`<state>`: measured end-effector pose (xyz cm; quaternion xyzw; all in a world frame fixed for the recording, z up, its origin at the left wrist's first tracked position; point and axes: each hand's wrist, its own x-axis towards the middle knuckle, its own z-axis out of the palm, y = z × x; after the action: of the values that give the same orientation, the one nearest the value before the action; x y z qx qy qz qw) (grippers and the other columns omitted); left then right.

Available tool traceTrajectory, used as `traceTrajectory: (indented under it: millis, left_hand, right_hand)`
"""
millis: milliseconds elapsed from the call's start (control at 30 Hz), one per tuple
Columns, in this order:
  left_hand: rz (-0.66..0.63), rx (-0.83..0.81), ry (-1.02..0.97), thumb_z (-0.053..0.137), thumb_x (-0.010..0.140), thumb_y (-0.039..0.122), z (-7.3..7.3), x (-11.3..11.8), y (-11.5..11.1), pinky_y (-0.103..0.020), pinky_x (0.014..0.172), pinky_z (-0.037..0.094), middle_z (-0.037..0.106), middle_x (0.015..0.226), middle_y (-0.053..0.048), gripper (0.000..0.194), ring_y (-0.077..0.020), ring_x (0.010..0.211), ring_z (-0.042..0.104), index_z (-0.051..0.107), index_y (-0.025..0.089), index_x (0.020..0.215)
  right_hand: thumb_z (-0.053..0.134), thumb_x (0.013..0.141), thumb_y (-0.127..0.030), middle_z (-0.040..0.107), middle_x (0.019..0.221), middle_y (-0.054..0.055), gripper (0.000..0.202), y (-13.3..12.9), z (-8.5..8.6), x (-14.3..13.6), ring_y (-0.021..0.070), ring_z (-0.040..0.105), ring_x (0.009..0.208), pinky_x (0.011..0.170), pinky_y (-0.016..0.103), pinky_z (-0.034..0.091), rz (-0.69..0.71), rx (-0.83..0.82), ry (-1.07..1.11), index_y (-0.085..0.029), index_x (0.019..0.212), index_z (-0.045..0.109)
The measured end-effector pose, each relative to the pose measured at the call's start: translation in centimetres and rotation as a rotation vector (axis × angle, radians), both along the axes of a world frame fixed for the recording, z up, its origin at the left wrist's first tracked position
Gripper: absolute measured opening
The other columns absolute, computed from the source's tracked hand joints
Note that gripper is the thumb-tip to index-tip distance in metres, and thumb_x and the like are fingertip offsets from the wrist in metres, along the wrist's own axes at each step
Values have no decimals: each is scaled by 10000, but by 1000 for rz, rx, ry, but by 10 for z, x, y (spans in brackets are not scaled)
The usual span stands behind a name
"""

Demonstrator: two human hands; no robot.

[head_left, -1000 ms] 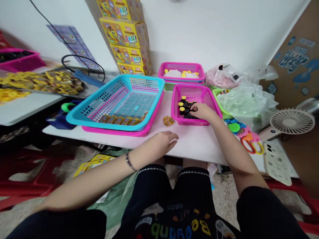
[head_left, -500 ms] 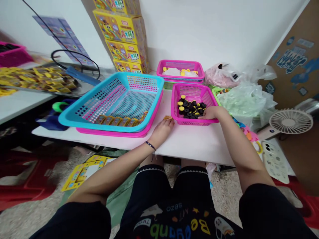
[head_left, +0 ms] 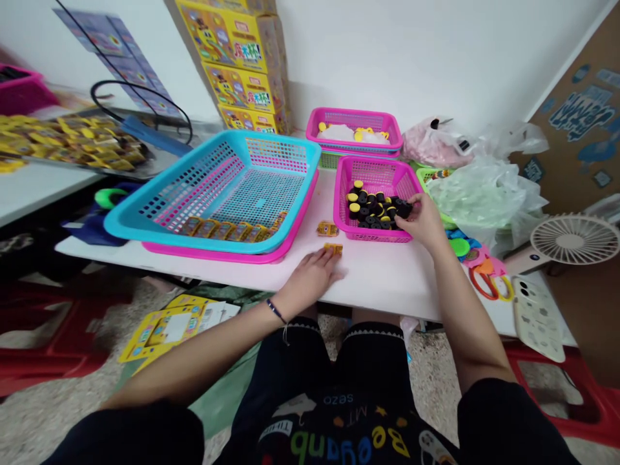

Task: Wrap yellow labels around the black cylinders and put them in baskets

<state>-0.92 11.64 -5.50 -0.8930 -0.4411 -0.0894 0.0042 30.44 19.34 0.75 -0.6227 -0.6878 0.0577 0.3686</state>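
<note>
My left hand (head_left: 316, 272) lies low over the white table, fingers stretched out, with the fingertips touching a small yellow printed piece (head_left: 334, 248). Just beyond it lies a second small yellow piece (head_left: 327, 228), apart from the hand. At the right rim of the pink basket (head_left: 372, 234), my right hand (head_left: 425, 221) pinches a black spool-like piece (head_left: 403, 207) between thumb and fingers. Several black round pieces (head_left: 371, 221), some with yellow caps (head_left: 354, 207), fill the basket's bottom.
To the left, a large blue basket (head_left: 140, 229) with a row of yellow pieces (head_left: 223, 230) sits on a pink one. Behind are yellow boxes (head_left: 256, 84) and another pink basket (head_left: 356, 115). Plastic bags (head_left: 484, 194), a fan (head_left: 566, 240), scissors (head_left: 484, 284) and a phone (head_left: 537, 320) lie right.
My right hand has risen from among the black pieces to the basket's right rim with one pinched. My left hand has drawn nearer; two yellow pieces now show beside it.
</note>
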Motion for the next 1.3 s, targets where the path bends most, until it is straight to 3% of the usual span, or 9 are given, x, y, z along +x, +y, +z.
traceTrajectory:
  millis: [133,267,367,600,733,933,1067,1167,1300]
  left_hand:
    - [-105,7,112,562,1053,411,-2,-7,-42,-492,1206,489,549,1567,-208,551,-327,1480,534,556,98,1508]
    - [-238,44,135,418,1031,95,4,-20,-75,-374,1213,498,578,1554,-149,502,-243,1455,565,557,138,1512]
    - [-303,-10,36,383,974,10,12,-29,-78,-311,1176,522,635,1504,-128,567,-226,1392,629,588,160,1481]
    - [-107,-192,-116,463,999,106,18,-14,-20,-345,1054,605,749,1353,-90,442,-235,1223,743,658,182,1389]
    - [5,-239,-295,577,986,156,25,0,6,-338,945,642,832,1120,-57,265,-242,1005,810,787,198,1144]
    - [-83,130,-611,660,984,241,85,28,17,-268,868,616,832,1051,-47,309,-172,894,782,748,219,1280]
    - [-86,208,-712,636,948,146,113,67,63,-283,928,585,809,1069,-56,217,-178,998,743,810,182,1072]
    - [-20,60,-740,706,899,145,108,88,97,-281,889,586,809,1013,-53,158,-183,951,740,808,161,1018]
    - [12,-90,-752,804,857,176,86,90,103,-279,926,579,817,1016,-21,441,-174,951,762,720,204,1290]
  right_hand:
    - [691,788,-298,616,1224,121,445,-13,-10,-7,221,686,966,846,392,633,24,250,120,-206,1215,610]
    - [639,849,-286,616,1201,118,476,-21,-11,-10,272,654,1139,995,464,606,41,344,-29,-221,1320,630]
    - [641,856,-279,632,1213,110,475,-22,-11,-12,294,635,1193,1052,497,580,53,327,-100,-257,1331,633]
    - [612,878,-270,634,1214,109,465,-24,-13,-14,284,649,1201,1095,488,561,86,351,-121,-269,1343,613]
    - [635,856,-284,657,1229,121,555,-21,-19,-15,266,675,1144,1015,474,611,90,340,9,-243,1393,500]
    - [612,860,-274,708,1210,115,287,-24,-16,-18,254,691,1130,945,429,634,67,371,43,-246,1145,627]
    - [627,839,-270,729,1177,114,309,-28,-10,-20,260,706,1107,950,442,634,55,373,72,-245,1142,683]
    - [653,811,-291,751,1120,101,358,-28,-12,-21,243,736,982,912,428,648,35,305,160,-227,1162,681]
    - [662,802,-306,769,1061,79,332,-28,-16,-22,220,746,912,901,404,654,32,286,222,-222,1119,715]
